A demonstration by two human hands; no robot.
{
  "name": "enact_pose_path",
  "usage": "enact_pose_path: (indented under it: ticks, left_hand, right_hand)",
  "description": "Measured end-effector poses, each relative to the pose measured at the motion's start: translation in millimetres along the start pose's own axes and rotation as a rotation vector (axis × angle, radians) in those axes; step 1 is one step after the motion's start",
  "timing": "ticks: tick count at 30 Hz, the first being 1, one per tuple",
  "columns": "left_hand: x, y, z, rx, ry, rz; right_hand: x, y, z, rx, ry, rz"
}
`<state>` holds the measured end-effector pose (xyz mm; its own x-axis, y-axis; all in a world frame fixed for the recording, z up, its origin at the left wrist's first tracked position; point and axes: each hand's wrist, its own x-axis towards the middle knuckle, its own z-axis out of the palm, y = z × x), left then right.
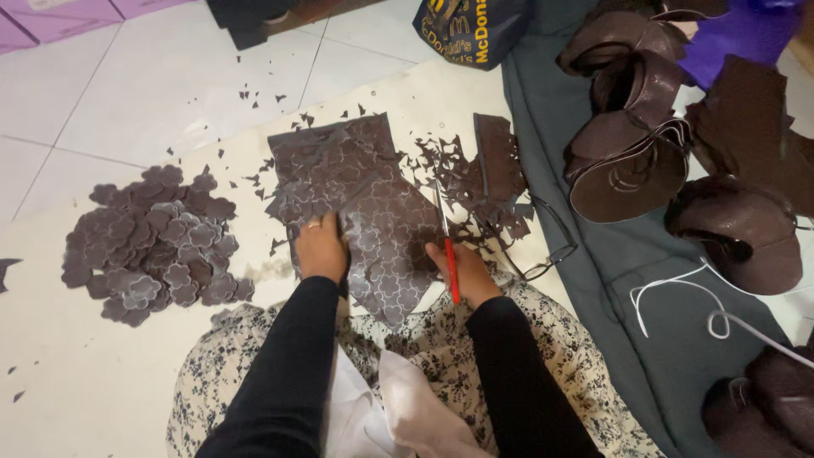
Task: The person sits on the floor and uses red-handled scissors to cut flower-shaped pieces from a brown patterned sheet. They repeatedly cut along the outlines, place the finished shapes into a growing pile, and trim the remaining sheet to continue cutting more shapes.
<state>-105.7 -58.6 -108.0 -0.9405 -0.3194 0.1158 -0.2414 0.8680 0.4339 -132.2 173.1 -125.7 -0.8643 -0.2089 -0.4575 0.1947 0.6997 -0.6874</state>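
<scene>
A dark brown sheet [373, 199] marked with flower outlines lies on a cream board [93, 373] in front of me. My left hand [320, 248], with a ring on one finger, presses flat on the sheet's left part. My right hand [462, 270] grips a red-handled craft knife [447, 242] whose blade points away from me onto the sheet's right edge. To the left sits a heap of cut-out brown flower shapes [157, 246]. Small brown offcuts [462, 182] are scattered to the right of the sheet.
A strip of brown sheet [498, 157] lies beyond the offcuts. Eyeglasses [551, 246] rest at the board's right edge. Rolled and folded brown sheets [632, 161] lie on grey cloth [644, 331] at right, with a white cord [678, 288]. A dark bag [471, 30] stands at top.
</scene>
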Motion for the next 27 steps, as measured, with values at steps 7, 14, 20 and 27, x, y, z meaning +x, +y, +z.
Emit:
enact_pose_path:
  ticks: [7,14,20,27]
  left_hand:
    - [6,-3,-3,0.019,-0.001,0.021]
    - [4,5,-8,-0.199,0.093,0.088]
    - [-4,5,-12,-0.541,-0.062,-0.088]
    - [-7,7,-40,-0.699,-0.215,-0.068]
  right_hand:
    - [-2,-5,2,0.129,-0.019,0.029]
    - [-3,-10,2,0.068,-0.019,0.025]
    - [-9,-15,0,0.103,-0.026,0.047]
    - [-19,-21,0,0.205,-0.007,0.103]
